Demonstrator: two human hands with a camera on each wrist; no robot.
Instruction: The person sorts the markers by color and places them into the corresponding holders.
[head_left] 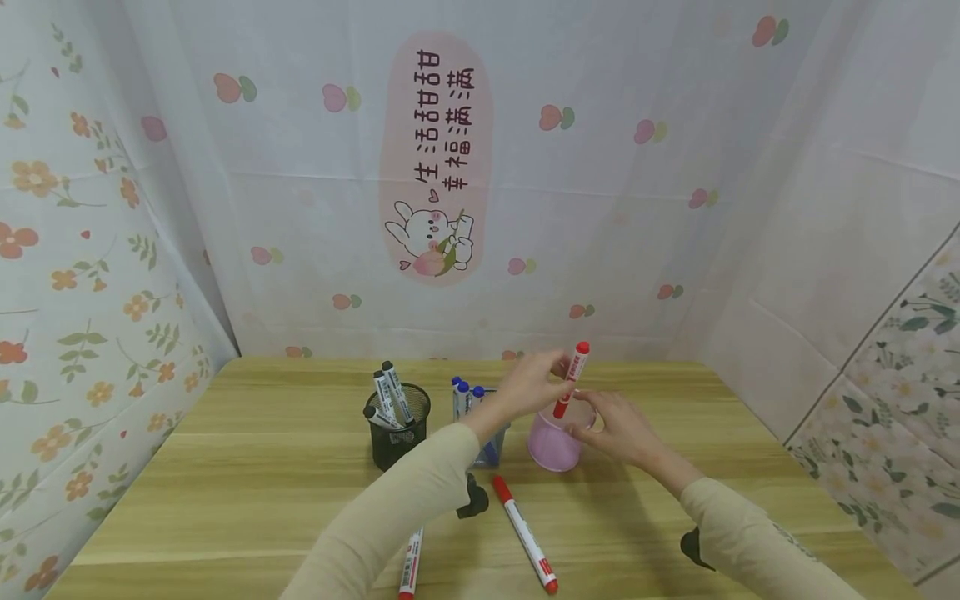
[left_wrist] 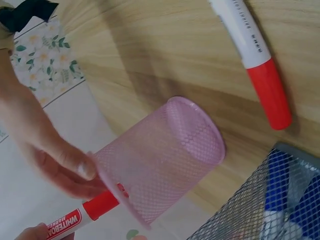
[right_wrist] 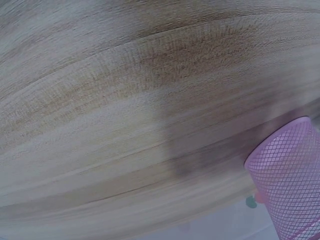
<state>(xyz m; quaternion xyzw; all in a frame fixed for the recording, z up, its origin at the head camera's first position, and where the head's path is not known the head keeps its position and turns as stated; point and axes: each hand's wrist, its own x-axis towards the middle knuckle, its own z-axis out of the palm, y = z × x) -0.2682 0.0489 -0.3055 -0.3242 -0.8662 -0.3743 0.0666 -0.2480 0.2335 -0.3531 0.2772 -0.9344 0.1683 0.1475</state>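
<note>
My left hand [head_left: 531,385] pinches a red whiteboard marker [head_left: 576,367] above the pink mesh pen holder [head_left: 553,442]. In the left wrist view, the marker's lower red end [left_wrist: 101,204] is at the holder's mouth. My right hand [head_left: 622,427] grips the holder near its rim, thumb on the near side. In the right wrist view only part of the pink holder [right_wrist: 290,185] shows, and the hand is out of sight. A second red marker [head_left: 525,533] lies on the table in front, and another red marker [head_left: 412,562] is partly hidden by the left sleeve.
To the left stands a black mesh pen holder [head_left: 390,450] with several black markers [head_left: 396,392]. Between the two holders, a mesh holder [head_left: 491,450] with blue markers [head_left: 462,400] is partly covered by my left arm. A patterned curtain [head_left: 600,208] hangs behind the wooden table [head_left: 247,467].
</note>
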